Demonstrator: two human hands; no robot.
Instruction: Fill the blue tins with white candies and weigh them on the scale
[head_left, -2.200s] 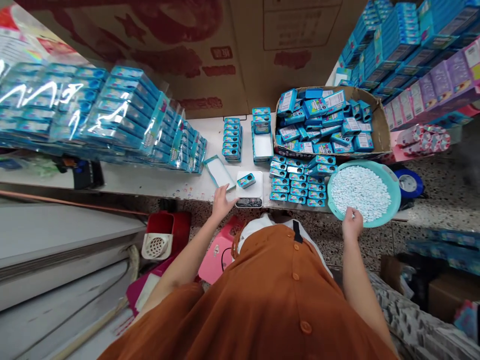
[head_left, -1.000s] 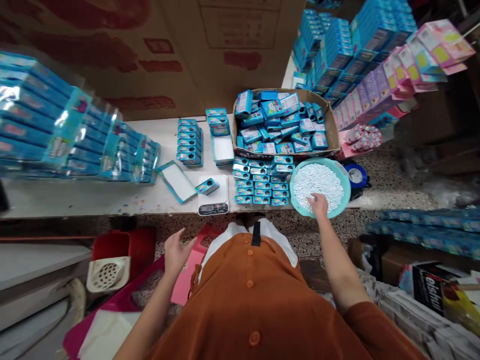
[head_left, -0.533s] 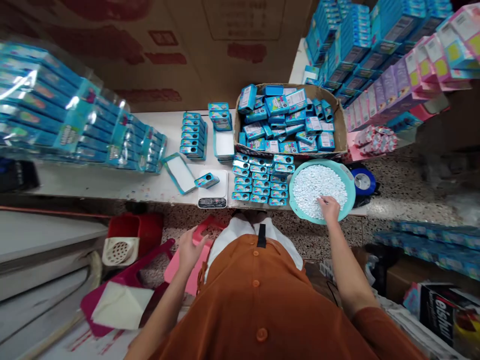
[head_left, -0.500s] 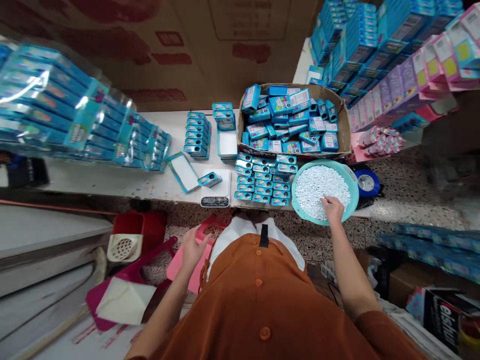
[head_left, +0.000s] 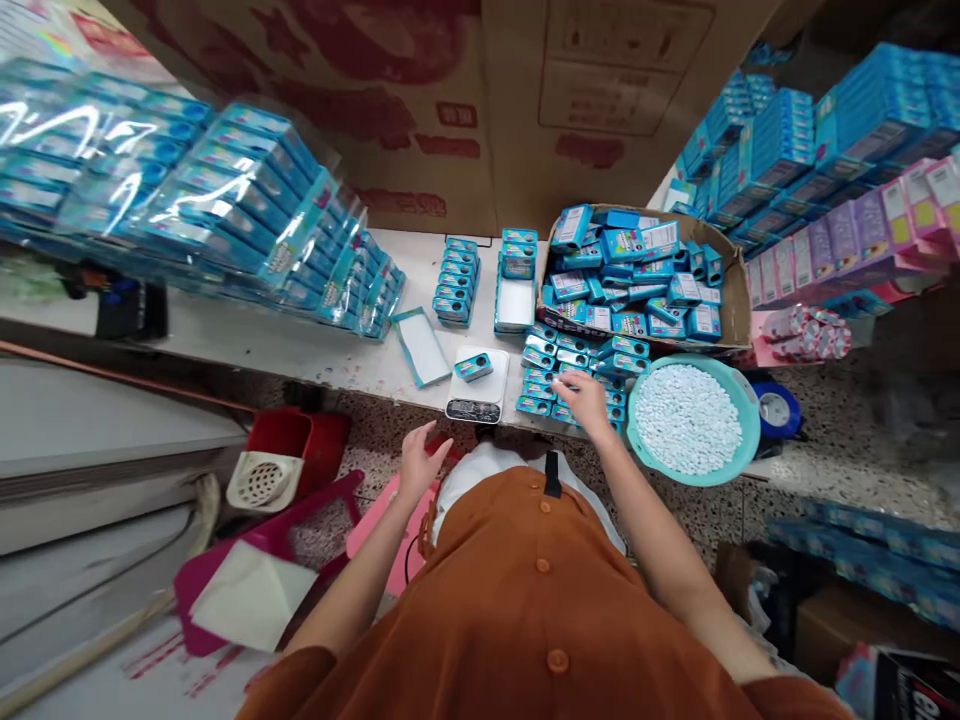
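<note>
My right hand (head_left: pixel 583 402) is above the rows of small blue boxes (head_left: pixel 536 406), its fingers pinched together. A speck of white shows at the fingertips, apparently small white pieces like those in the bowl. To its right stands a turquoise bowl (head_left: pixel 752 425) filled with small white pieces (head_left: pixel 686 418). My left hand (head_left: pixel 421 462) hangs in front of the table edge, fingers apart, holding nothing. Beyond it, a single blue box (head_left: pixel 473 367) with a dark round hole lies on a white digital scale (head_left: pixel 491 388).
An open carton (head_left: pixel 739 300) of loose blue boxes stands behind the rows. Two shallow trays (head_left: pixel 421 348) (head_left: pixel 516 302) and a stack of boxes (head_left: pixel 456 282) are left of it. Plastic-wrapped packs (head_left: pixel 247 200) fill the left side; blue tape (head_left: pixel 777 410) lies right of the bowl.
My right hand has left the white pieces in the bowl and moved left over the box rows. My left hand has shifted slightly forward, still open. The view has turned a little.
</note>
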